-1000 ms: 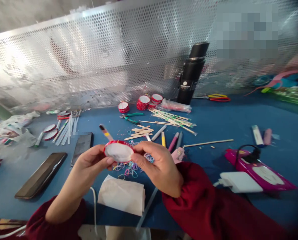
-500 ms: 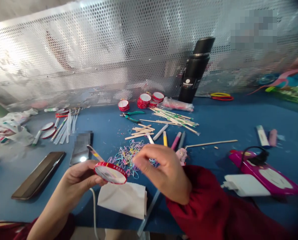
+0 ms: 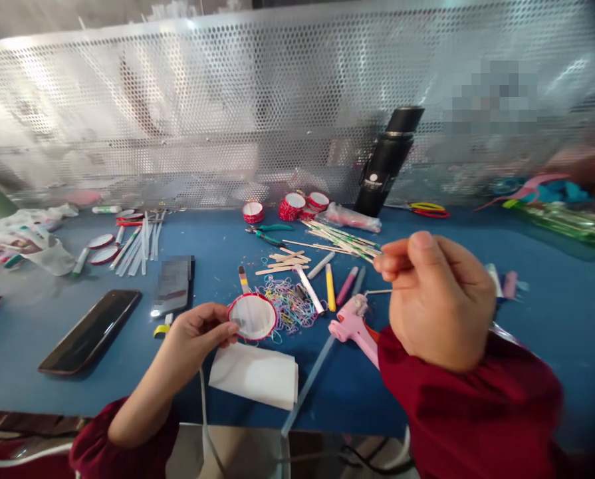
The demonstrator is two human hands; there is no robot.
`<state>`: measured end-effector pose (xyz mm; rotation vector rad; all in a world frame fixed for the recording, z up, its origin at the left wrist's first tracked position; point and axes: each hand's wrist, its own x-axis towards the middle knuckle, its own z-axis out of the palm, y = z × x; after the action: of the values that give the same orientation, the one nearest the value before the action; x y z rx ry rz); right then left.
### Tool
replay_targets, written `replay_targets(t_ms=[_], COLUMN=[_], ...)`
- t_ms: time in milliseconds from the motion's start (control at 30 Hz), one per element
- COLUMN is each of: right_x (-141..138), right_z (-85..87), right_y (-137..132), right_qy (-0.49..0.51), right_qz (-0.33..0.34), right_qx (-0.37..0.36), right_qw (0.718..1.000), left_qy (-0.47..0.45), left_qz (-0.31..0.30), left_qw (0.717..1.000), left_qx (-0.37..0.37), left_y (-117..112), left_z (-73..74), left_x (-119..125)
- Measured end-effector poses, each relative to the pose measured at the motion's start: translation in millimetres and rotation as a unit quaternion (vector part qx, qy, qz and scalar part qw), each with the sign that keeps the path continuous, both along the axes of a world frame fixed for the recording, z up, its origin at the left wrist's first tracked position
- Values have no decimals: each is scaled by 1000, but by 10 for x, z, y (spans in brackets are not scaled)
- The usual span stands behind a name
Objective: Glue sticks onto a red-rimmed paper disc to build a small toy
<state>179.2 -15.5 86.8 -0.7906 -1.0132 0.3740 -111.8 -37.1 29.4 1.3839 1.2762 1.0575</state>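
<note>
Head view: disc [image 3: 252,317], red-rimmed, is pinched at its edge by the left hand [image 3: 197,336] above the worktop [image 3: 476,372], near rubber bands [image 3: 290,305]. It seems light, thin and bendable, so the rim is best gripped. The right hand [image 3: 439,299] is raised, fingers curled; any contents cannot be told.

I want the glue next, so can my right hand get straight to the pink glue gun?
Probably yes: the right hand hovers just above and right of the pink glue gun, and nothing lies between them.
</note>
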Motion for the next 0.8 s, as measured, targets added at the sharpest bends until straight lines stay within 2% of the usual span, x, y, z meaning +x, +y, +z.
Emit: replay_targets(t_ms=[100, 200, 300, 467, 667, 800], right_x=[38, 59, 36, -118, -350, -313], right_z=[43, -17, -161, -333, -324, -328], right_y=[-341, -597, -707, -730, -784, -811], right_qy=[-110, -270, -374, -453, -502, -545], right_qz=[-11, 21, 34, 37, 89, 97], right_qx=[-67, -151, -170, -155, -157, -169], right_qw=[992, 951, 911, 877, 846, 815], left_qy=[-14, -38, -61, -89, -27, -5], left_qz=[21, 59, 88, 46, 10, -13], left_qw=[1000, 997, 994, 995, 1000, 1000], left_qx=[6, 23, 35, 10, 3, -6], left_y=[4, -10, -25, -32, -10, 8], left_z=[20, 50, 59, 7, -46, -72], left_x=[-17, -19, -18, -46, -77, -59])
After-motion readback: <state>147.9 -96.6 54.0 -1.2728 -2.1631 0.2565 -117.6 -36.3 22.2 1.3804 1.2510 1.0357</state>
